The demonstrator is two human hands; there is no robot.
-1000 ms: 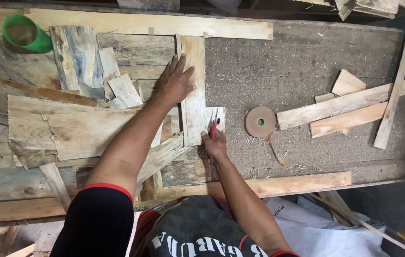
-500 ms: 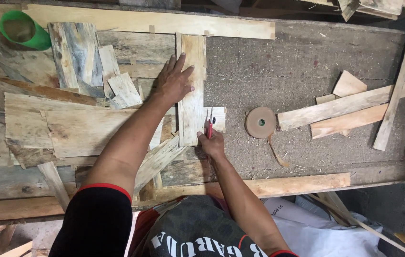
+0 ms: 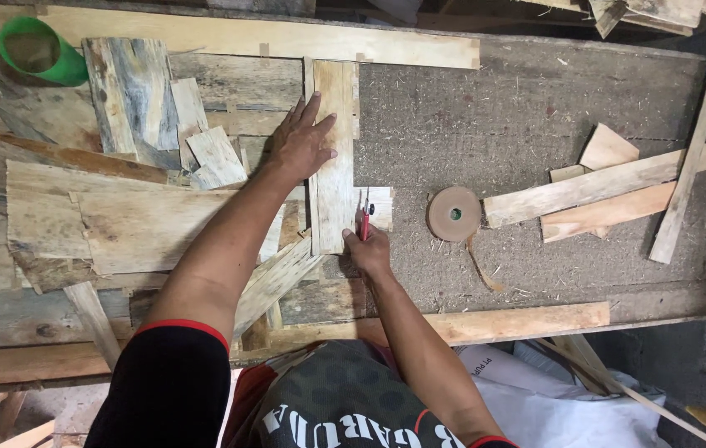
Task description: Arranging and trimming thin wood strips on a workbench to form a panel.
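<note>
Veneer strip (image 3: 333, 158) lies pressed flat under my spread left hand (image 3: 301, 143); my right hand (image 3: 367, 247) grips red scissors (image 3: 365, 217) at its edge, cutting apparently unfinished.

Two hands are at work: the left hand (image 3: 301, 143) and the right hand (image 3: 367, 247). Beside the right hand lies one roll of brown tape (image 3: 454, 213). One green cup (image 3: 34, 51) sits far beyond the left hand. One red-handled tool (image 3: 364, 220) is in the right hand.
</note>
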